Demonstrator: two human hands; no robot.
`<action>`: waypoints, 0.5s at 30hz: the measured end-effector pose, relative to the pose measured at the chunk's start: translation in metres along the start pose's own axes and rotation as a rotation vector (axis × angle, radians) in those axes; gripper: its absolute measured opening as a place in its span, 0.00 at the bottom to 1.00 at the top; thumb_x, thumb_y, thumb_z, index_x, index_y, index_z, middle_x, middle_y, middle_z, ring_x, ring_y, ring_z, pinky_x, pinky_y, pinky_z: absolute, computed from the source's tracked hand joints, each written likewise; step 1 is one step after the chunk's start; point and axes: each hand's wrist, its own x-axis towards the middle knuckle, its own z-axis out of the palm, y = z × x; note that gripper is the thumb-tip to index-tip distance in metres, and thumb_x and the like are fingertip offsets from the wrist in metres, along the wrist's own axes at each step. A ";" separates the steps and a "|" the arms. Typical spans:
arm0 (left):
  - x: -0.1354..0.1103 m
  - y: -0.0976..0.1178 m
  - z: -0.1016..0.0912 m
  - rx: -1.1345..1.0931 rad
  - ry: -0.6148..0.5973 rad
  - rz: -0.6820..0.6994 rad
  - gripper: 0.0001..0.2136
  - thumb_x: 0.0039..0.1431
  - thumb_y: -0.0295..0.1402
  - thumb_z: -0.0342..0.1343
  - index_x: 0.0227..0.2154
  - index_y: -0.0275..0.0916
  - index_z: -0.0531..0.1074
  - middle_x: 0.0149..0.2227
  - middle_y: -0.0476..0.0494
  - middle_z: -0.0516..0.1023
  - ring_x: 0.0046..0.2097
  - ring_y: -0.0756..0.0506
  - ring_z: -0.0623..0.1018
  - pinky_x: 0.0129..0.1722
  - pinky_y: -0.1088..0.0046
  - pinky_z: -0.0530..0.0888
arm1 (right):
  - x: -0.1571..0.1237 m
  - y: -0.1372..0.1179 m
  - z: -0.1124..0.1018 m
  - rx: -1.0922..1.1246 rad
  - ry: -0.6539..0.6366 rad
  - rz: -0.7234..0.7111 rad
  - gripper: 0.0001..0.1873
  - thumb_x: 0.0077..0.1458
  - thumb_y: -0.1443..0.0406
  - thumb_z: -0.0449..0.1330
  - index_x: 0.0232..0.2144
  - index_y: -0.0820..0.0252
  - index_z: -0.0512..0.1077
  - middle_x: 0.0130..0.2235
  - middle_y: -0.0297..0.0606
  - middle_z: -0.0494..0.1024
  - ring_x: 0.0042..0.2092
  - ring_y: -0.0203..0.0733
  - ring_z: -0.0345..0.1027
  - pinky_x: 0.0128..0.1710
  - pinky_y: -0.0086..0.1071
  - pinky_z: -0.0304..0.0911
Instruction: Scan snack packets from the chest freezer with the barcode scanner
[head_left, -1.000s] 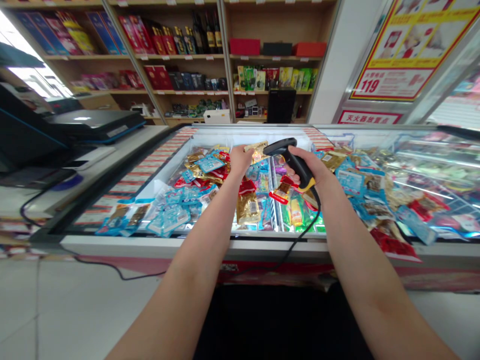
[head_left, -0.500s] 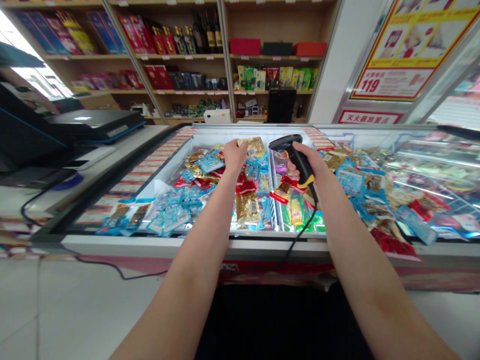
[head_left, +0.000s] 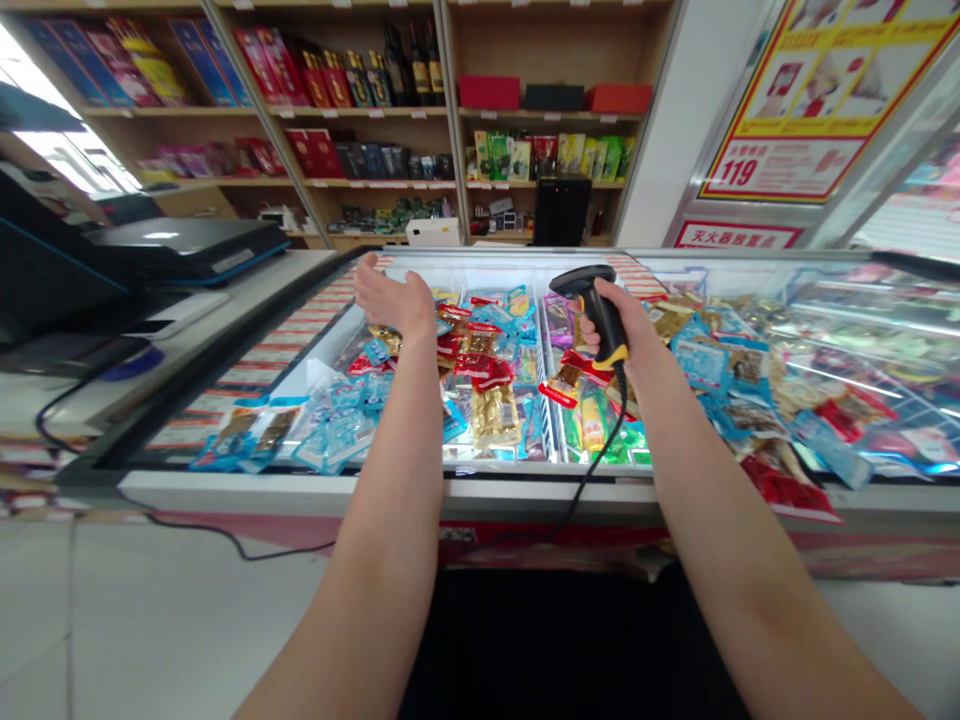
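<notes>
My right hand [head_left: 628, 330] grips a black and yellow barcode scanner [head_left: 598, 310] by its handle; its black cable hangs down over the freezer's front edge. The scanner's head points left over the open chest freezer [head_left: 480, 478]. My left hand [head_left: 391, 295] is open, palm up, fingers stretched toward the far left, above the freezer's left rim, and holds nothing. Below both hands lie many snack packets [head_left: 491, 385], gold, blue and red, piled in the freezer.
A till counter with a black terminal [head_left: 187, 247] stands on the left, a cable trailing to the floor. Wooden shelves [head_left: 450, 110] of boxed goods and bottles fill the back wall. More packets lie under the glass lid [head_left: 840, 340] on the right.
My left hand held a gold packet up by the scanner; now it has swung left, opened, and is empty. The scanner has shifted slightly right and up.
</notes>
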 end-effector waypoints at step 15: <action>-0.116 0.029 0.013 0.153 -1.300 0.738 0.20 0.54 0.44 0.61 0.47 0.39 0.76 0.45 0.42 0.82 0.45 0.42 0.79 0.47 0.69 0.73 | 0.009 0.002 -0.019 0.158 0.143 -0.142 0.22 0.60 0.47 0.58 0.38 0.60 0.73 0.18 0.32 0.68 0.17 0.34 0.60 0.14 0.26 0.59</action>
